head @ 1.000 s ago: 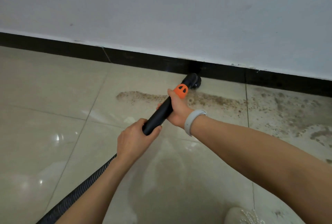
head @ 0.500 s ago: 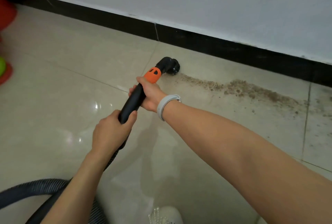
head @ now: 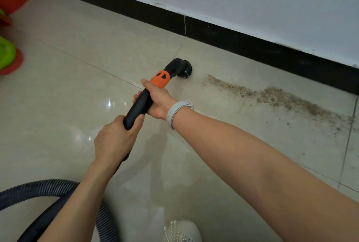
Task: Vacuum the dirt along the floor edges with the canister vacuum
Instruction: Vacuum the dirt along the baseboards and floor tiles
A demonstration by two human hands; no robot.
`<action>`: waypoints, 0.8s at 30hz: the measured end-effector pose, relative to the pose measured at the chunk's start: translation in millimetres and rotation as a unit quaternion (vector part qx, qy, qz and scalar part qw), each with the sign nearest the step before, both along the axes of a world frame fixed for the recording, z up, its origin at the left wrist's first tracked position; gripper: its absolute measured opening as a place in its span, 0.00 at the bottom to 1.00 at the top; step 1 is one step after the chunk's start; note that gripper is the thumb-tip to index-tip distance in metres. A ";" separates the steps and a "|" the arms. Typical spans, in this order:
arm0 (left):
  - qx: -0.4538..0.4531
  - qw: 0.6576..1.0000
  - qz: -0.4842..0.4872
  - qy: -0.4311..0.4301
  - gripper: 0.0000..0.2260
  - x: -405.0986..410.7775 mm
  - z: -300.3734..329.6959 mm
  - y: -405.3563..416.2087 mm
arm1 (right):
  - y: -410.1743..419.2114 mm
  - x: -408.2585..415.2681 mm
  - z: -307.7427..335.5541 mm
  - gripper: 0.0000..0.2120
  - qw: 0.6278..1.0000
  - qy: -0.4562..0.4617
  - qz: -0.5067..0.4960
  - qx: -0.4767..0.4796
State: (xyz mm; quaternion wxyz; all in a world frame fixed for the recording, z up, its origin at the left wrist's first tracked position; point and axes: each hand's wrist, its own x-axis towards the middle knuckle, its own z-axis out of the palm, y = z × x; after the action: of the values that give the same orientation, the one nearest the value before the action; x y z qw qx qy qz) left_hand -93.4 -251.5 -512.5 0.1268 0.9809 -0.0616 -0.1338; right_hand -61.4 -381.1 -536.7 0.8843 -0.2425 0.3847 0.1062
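Hands grip the black vacuum wand (head: 138,105): right hand (head: 158,100) behind the orange collar (head: 160,79), left hand (head: 114,140) lower. Brush nozzle (head: 182,68) meets the dirt trail (head: 272,96) along the floor's baseboard edge.

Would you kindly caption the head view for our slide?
Both hands, left hand and right hand, hold black vacuum wand, round brush nozzle beside brown dirt trail.

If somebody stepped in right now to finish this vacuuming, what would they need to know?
Left hand grips the rear of the black wand; right hand grips it just behind the orange collar.
The brush nozzle sits on the tiled floor, just left of the dirt trail, short of the black baseboard.
The hose loops back bottom left.
Done: floor left of the nozzle looks clean.
Left: the trail running right along the baseboard.
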 end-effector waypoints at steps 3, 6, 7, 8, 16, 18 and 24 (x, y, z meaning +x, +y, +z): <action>0.001 1.000 -0.004 -0.002 0.21 6.1 0.9 0.3 | -8.1 -2.3 0.5 0.13 1.000 0.000 -0.017 0.007; 0.004 1.000 -0.025 0.003 0.21 5.2 1.3 7.2 | -20.5 -1.4 -3.3 0.18 0.997 0.027 -0.069 0.008; 0.006 0.999 -0.033 0.006 0.20 3.1 0.3 9.7 | -24.7 -1.0 -5.1 0.18 0.995 0.038 -0.088 0.008; 0.010 0.999 -0.042 0.011 0.20 1.2 -0.8 11.1 | -28.2 -0.5 -6.8 0.17 0.994 0.046 -0.098 0.002; 0.031 0.996 -0.078 -0.017 0.19 7.3 0.5 -0.8 | -20.5 4.9 -1.8 0.10 0.994 0.076 -0.068 -0.040; 0.018 0.997 -0.077 -0.016 0.19 9.4 -0.6 -0.9 | -14.1 6.4 -0.4 0.09 0.994 0.081 -0.052 -0.050; -0.025 0.998 -0.032 0.046 0.22 13.9 -13.0 11.6 | 2.3 3.9 0.5 0.10 0.992 0.093 -0.013 -0.080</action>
State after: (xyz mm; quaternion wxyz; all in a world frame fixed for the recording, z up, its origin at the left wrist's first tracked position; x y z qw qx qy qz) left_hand -79.5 -239.9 -525.5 0.1492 0.9678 -0.0900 -0.1815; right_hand -57.5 -378.8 -536.3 0.8236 -0.2968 0.4757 0.0855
